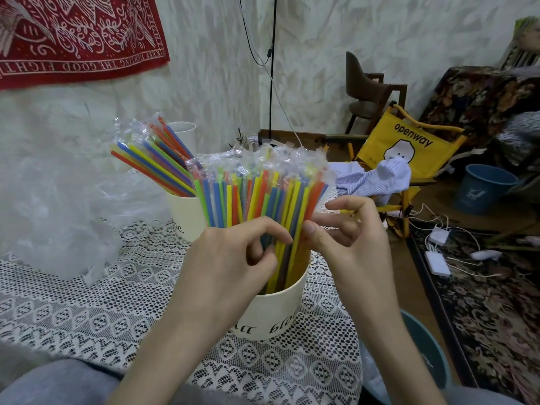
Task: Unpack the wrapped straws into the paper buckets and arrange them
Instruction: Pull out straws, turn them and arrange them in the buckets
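A cream paper bucket (274, 314) stands on the lace tablecloth in front of me, packed with a bundle of wrapped straws (257, 197) in yellow, blue, green and orange. My left hand (230, 258) pinches into the bundle from the left, just above the rim. My right hand (342, 226) touches the bundle's right side, thumb pressed on the straws and fingers spread behind. A second cream bucket (184, 211) stands behind to the left and holds wrapped straws (155, 156) that lean left. A third white bucket (185, 135) shows behind it.
A heap of clear plastic wrapping (55, 217) lies on the lace tablecloth (87, 311) at the left. A teal bin (426, 355) sits beside the table at the lower right. A yellow folding chair (409, 147), a blue bucket (482, 188) and cables on a rug lie farther right.
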